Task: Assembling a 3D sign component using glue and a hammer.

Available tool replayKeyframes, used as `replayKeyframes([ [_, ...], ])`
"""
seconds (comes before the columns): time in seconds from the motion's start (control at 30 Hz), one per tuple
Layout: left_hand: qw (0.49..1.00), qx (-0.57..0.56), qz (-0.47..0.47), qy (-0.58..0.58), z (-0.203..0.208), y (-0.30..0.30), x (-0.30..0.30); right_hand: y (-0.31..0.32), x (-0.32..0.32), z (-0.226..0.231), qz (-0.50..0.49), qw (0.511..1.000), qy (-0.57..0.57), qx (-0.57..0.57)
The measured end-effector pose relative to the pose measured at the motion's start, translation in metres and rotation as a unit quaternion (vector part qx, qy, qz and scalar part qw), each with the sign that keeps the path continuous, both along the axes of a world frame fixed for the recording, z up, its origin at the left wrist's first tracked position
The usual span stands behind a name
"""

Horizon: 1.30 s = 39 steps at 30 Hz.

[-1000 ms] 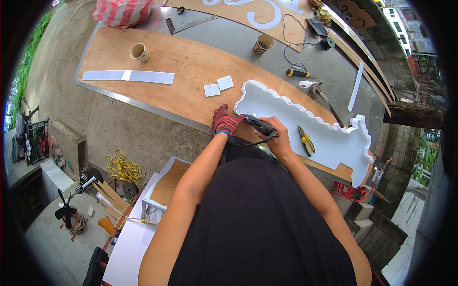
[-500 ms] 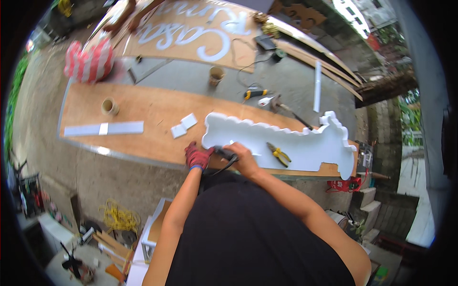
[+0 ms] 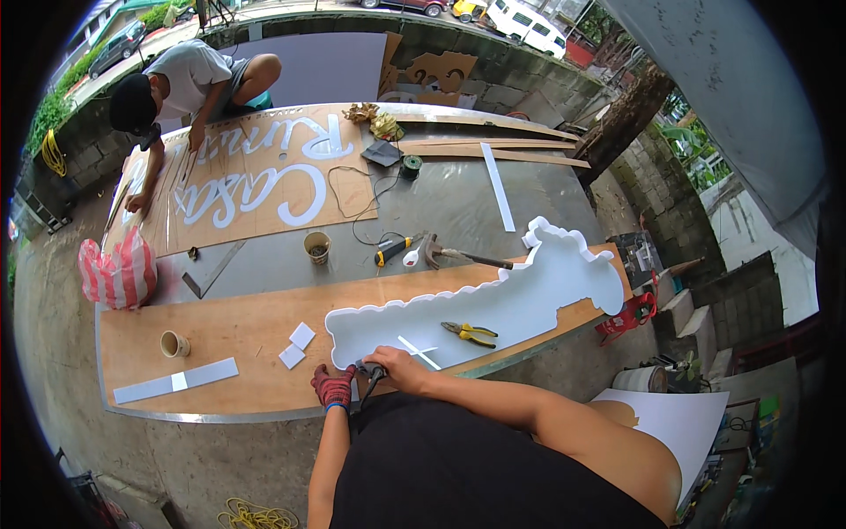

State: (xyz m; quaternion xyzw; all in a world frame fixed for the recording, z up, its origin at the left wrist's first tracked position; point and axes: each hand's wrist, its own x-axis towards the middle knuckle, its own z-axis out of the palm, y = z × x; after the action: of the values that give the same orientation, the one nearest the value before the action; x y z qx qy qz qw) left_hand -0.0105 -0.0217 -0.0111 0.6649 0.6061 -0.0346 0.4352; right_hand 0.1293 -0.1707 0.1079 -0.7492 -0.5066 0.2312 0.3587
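Note:
My left hand, in a red and dark knit glove, is at the near left corner of a white panel with a raised scalloped rim. Its fingertips are drawn together at the panel's edge; what they pinch is hidden. My bare right hand is closed round a black corded hand tool, its front end close to the gloved fingers. Thin white strips lie crossed on the panel beside my right hand. Farther right on it rest yellow-handled pliers.
A brown board under the panel carries two white squares, a cup and a pale strip. Beyond lie a hammer, another cup and a striped bag. Across the table, another person leans over a lettered board.
My view has tilted up, bringing the other person fully into sight. My right hand and the tool have shifted slightly left along the panel, uncovering more of the crossed strips.

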Motion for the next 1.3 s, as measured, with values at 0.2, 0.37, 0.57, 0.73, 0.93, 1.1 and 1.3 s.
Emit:
replayKeyframes([
  [0.2, 1.000, -0.009, 0.005, -0.007, -0.003, 0.002, -0.002, 0.001, -0.001, 0.000, 0.004, 1.000, 0.007, -0.010],
  [0.37, 1.000, -0.009, 0.005, 0.001, 0.000, 0.002, -0.001, 0.000, 0.000, -0.001, 0.008, 1.000, 0.015, -0.012],
  [0.57, 1.000, -0.006, -0.009, 0.012, -0.011, 0.004, -0.006, 0.001, -0.001, 0.000, 0.010, 1.000, 0.017, -0.022],
  [0.73, 1.000, -0.008, -0.015, 0.012, -0.008, 0.004, -0.004, -0.001, 0.001, -0.006, 0.006, 1.000, 0.016, 0.019],
  [0.93, 1.000, -0.005, -0.016, 0.007, -0.010, 0.004, -0.004, -0.001, 0.000, -0.004, 0.006, 0.999, 0.007, 0.031],
  [1.1, 1.000, -0.007, -0.017, 0.014, -0.009, 0.005, -0.004, -0.001, 0.000, -0.004, 0.006, 1.000, 0.013, 0.010],
  [1.3, 1.000, -0.007, -0.019, 0.016, -0.006, 0.004, -0.003, -0.001, 0.001, -0.013, 0.011, 1.000, 0.024, -0.009],
])
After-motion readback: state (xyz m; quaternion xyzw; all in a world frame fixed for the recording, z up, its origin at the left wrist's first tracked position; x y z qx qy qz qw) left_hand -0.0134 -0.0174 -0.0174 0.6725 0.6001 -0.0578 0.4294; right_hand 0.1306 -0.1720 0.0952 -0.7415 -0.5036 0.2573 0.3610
